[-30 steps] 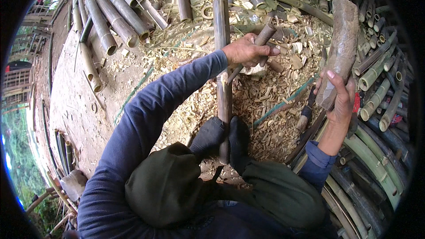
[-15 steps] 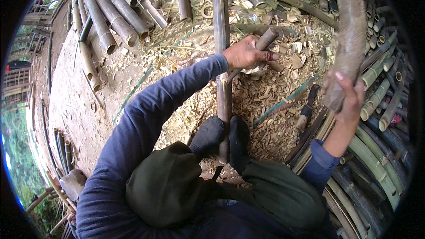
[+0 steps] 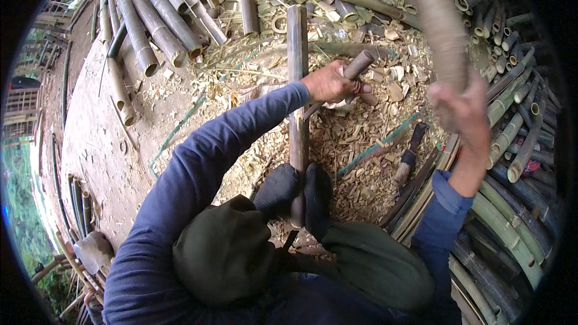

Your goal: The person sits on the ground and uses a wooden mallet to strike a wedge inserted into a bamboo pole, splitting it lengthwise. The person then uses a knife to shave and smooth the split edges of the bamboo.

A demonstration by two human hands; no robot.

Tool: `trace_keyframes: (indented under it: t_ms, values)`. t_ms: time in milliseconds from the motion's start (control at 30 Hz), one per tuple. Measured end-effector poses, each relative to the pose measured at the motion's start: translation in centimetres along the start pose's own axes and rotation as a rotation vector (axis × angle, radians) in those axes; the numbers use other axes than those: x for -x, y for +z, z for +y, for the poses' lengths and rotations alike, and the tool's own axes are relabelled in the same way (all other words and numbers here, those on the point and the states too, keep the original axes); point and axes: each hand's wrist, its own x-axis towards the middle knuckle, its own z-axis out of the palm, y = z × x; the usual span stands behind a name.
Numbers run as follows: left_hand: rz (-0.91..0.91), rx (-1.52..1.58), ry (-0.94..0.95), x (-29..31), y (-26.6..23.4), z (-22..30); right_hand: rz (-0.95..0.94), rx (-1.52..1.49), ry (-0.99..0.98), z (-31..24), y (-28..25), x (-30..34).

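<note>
Blurred club (image 3: 438, 27) probably blocks upper right.

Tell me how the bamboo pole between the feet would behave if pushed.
The bamboo pole would probably stay stiff: it is straight, without visible sag. Its rounded sides suggest it could roll if loose, though the feet flank it. Its surface looks smooth, so it may be slippery.

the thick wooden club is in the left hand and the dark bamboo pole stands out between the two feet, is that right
The hand is wrong: the head view shows the thick wooden club in the right hand, not the left hand. The dark bamboo pole does extend from between the two feet.
</note>
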Motion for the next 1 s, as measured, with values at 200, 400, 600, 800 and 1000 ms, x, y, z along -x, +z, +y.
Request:
trace_keyframes:
  t_ms: [200,400,600,800,1000]
  values:
    - [-0.014,-0.018,-0.039,-0.9,1.1,1.7,0.194,0.031,-0.147,4.7,-1.9,-1.3]
    - [-0.036,0.097,0.175,0.4,0.4,-1.4,-0.189,0.098,-0.021,3.1,3.5,-0.7]
    - [0.007,-0.337,0.493,7.4,5.7,0.1,0.119,-0.180,0.109,3.2,1.4,3.6]
    - [0.651,0.890,0.379,9.3,-6.8,-1.0,0.161,-0.210,0.216,5.0,2.0,5.7]
    - [0.885,1.261,0.218,9.3,-9.3,-7.4,0.127,-0.255,0.273,6.7,3.0,6.4]
